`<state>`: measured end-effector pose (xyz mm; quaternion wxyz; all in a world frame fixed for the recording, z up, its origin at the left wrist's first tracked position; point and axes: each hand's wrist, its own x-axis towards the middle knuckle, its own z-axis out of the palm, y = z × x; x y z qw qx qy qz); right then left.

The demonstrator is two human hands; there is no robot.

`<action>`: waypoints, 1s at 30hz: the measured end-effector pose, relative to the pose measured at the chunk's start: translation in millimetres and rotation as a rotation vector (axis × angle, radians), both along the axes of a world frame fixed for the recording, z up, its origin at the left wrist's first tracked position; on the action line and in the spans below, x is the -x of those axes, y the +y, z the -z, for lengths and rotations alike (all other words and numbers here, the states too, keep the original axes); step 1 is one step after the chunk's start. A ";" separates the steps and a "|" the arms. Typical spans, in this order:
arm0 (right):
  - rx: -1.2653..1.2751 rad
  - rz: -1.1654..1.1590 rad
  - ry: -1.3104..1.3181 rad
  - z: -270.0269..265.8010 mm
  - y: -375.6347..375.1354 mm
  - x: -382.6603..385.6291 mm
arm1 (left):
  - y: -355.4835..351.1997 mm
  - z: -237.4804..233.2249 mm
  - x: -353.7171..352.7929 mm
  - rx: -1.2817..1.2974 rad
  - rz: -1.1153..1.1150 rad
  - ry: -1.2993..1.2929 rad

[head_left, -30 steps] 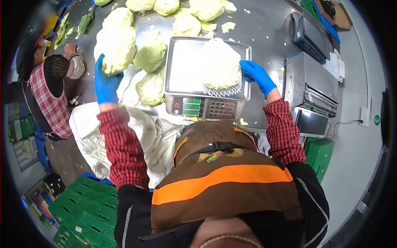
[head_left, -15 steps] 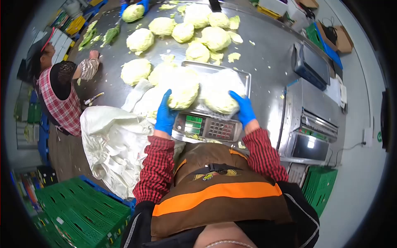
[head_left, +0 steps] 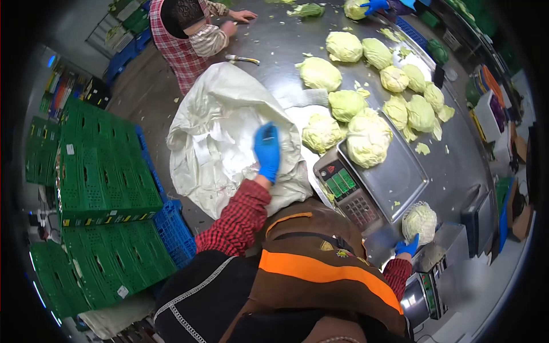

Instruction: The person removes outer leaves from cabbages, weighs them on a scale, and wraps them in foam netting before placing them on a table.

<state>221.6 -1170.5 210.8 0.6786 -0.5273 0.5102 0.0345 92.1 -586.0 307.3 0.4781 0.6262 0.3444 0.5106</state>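
Note:
My left hand [head_left: 267,151], in a blue glove, is over the mouth of a large white sack [head_left: 197,120]; its fingers are smeared by motion. Off to the right, my gloved right hand [head_left: 407,246] has hold of a pale cabbage [head_left: 419,223] that looks wrapped in thin white film or netting. Between my hands stands a scale [head_left: 350,194] with a lit green display. One bare cabbage [head_left: 369,139] rests on the left end of its metal tray [head_left: 400,180]. Another cabbage [head_left: 321,133] lies beside the scale, near the sack.
More cabbages [head_left: 344,47] and loose leaves lie across the metal table [head_left: 274,40]. A knife [head_left: 242,59] lies near a co-worker in a checked apron [head_left: 174,48]. Another person's gloved hand [head_left: 374,7] holds a cabbage. Green crates [head_left: 103,171] are stacked at left; a machine [head_left: 440,246] stands at right.
The view has turned toward the left. My left hand has let go of a cabbage and moved over the sack. My right hand has carried the wrapped cabbage off the scale to the right.

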 end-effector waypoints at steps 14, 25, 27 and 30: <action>0.387 -0.464 -0.638 -176.7 139.6 -42.6 | 233.2 114.8 119.2 -0.029 -0.408 1.062; 0.067 -1.480 -0.700 -217.0 388.6 7.1 | 105.4 -58.9 97.9 0.520 0.345 -0.053; -0.146 -1.583 -0.780 -224.2 434.2 23.0 | 84.8 -86.6 90.4 0.505 0.402 -0.104; -0.280 -1.755 -0.847 -243.3 483.5 40.4 | 60.0 -108.6 83.4 0.315 0.510 -0.039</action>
